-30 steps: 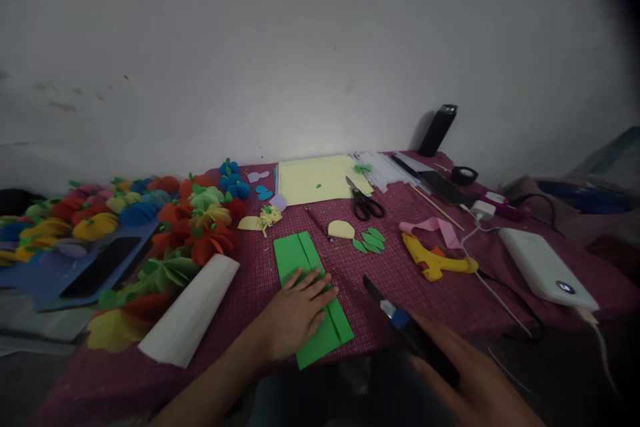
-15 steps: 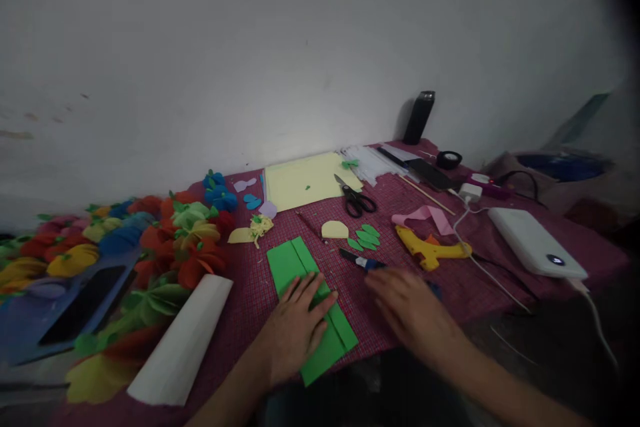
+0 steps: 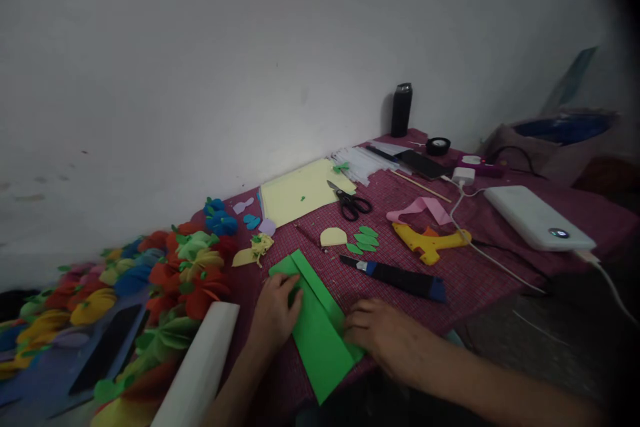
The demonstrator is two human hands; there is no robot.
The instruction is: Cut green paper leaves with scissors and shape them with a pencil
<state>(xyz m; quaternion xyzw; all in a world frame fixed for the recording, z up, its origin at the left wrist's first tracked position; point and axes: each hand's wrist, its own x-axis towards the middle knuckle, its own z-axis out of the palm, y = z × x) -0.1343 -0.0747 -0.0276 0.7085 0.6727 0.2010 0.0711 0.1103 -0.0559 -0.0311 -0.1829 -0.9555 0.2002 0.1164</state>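
A green sheet of paper (image 3: 320,347) lies at the table's front edge, with a narrow strip along its right side parted by a crease or cut. My left hand (image 3: 276,312) is closed at its upper left edge, fingers bent over the paper. At its lower right edge, my right hand (image 3: 383,337) has its fingers curled against the narrow strip; the fingertips are partly hidden. Just beyond the right hand rests a utility knife (image 3: 405,279) with a black and blue handle. Green paper leaf shapes (image 3: 367,239) and a pale yellow paper piece (image 3: 333,236) lie above the sheet.
Colourful paper flowers (image 3: 200,267) crowd the left, beside a white paper roll (image 3: 203,360). Black scissors (image 3: 353,203) lie by pale yellow sheets (image 3: 295,193). At right are a yellow glue gun (image 3: 427,243), pink ribbon (image 3: 420,209), white power bank (image 3: 537,220) and cables. A black bottle (image 3: 401,111) stands behind.
My left hand has gone from lying flat on the green paper to its upper left edge. My right hand has come from near the knife to the paper's right edge. The view has shifted.
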